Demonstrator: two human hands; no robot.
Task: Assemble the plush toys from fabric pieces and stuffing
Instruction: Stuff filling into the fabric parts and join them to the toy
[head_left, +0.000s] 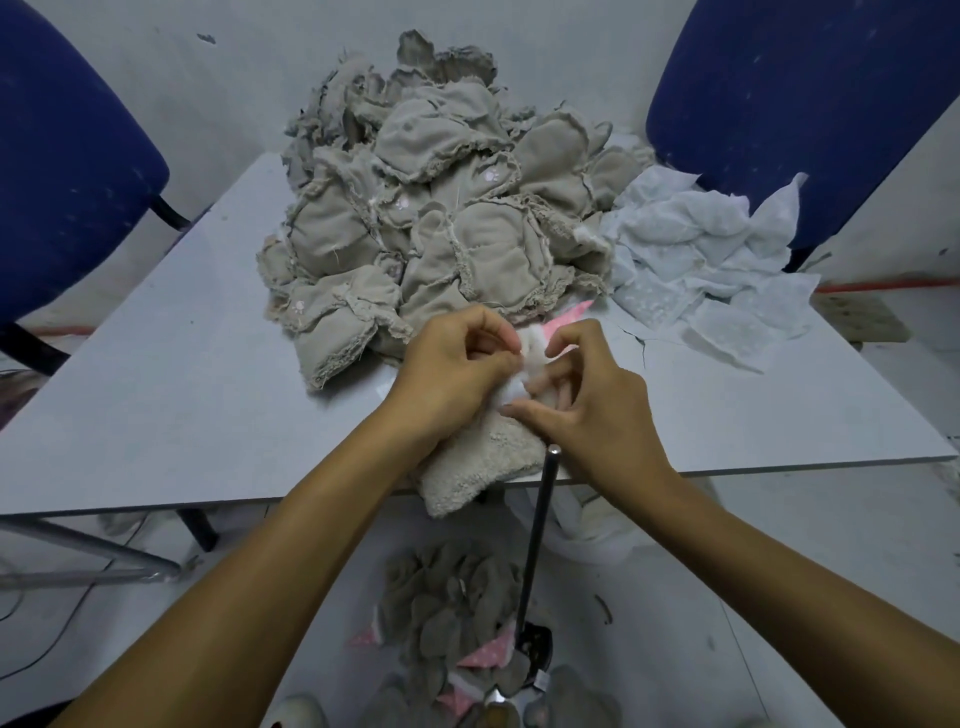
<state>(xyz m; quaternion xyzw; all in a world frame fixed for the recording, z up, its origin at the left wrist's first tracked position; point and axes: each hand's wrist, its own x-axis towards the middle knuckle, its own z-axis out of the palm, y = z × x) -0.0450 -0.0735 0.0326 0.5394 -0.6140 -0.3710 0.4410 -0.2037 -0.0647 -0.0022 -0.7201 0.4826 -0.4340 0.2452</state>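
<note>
A beige plush piece (475, 470) lies over the table's near edge, its open end facing away from me, with white stuffing (524, 358) bulging from it. My left hand (452, 369) grips the left side of that opening, fingers curled at the stuffing. My right hand (587, 395) pinches the stuffing and fabric from the right, its lower fingers spread across the plush. A pink fabric scrap (571, 314) pokes out just beyond my fingers. Behind them rises a big heap of beige inside-out fabric shells (426, 218).
Sheer white fabric pieces (711, 265) lie at the table's (171, 364) right rear. A thin black rod (540, 525) stands up from the floor at the table edge. Finished beige and pink pieces (457, 613) lie on the floor below. Blue chairs (62, 171) flank the table.
</note>
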